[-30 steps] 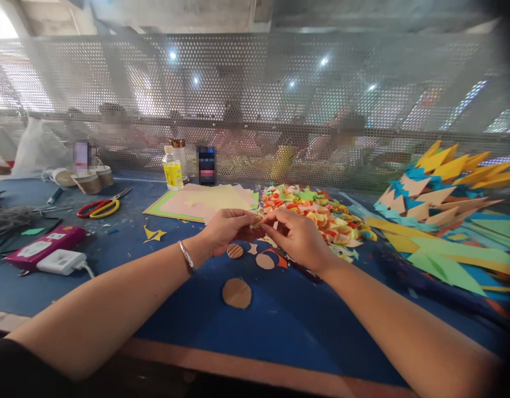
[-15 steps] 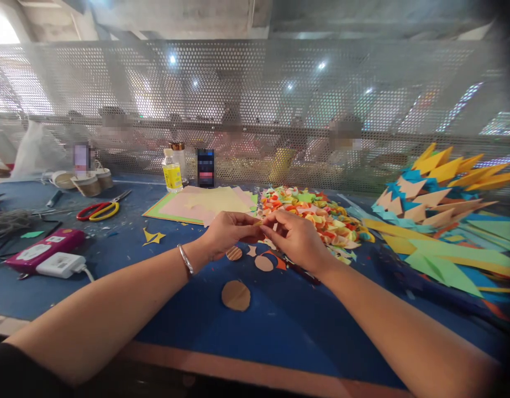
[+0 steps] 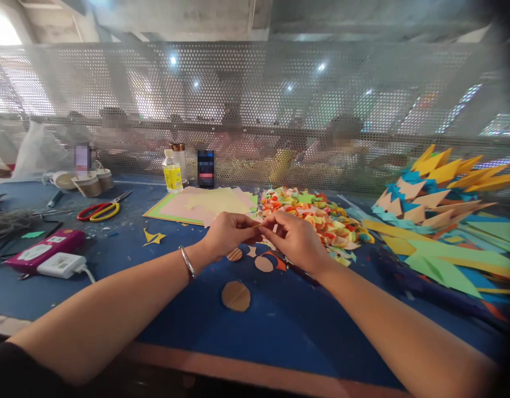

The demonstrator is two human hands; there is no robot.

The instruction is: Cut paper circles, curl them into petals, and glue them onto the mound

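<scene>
My left hand [image 3: 229,235] and my right hand [image 3: 295,239] meet above the blue table [image 3: 279,326], fingers pinched together on a small tan paper piece [image 3: 257,225] held between them. A silver bracelet [image 3: 187,261] circles my left wrist. Under the hands lie small brown card discs [image 3: 264,263], and a larger brown disc [image 3: 236,296] lies nearer to me. Behind my right hand is a heap of small folded coloured paper pieces [image 3: 316,215].
Pastel paper sheets [image 3: 205,204] lie behind the hands, with a glue bottle [image 3: 172,171] beyond. Red and yellow scissors [image 3: 98,210], a pink device [image 3: 43,247] and a white plug [image 3: 62,264] are at left. Pointed coloured paper shapes [image 3: 441,210] fill the right. A perforated metal screen [image 3: 255,110] backs the table.
Both hands stay pinched on the small piece and have barely shifted; the fingers have worked it slightly. The camera has tilted a little.
</scene>
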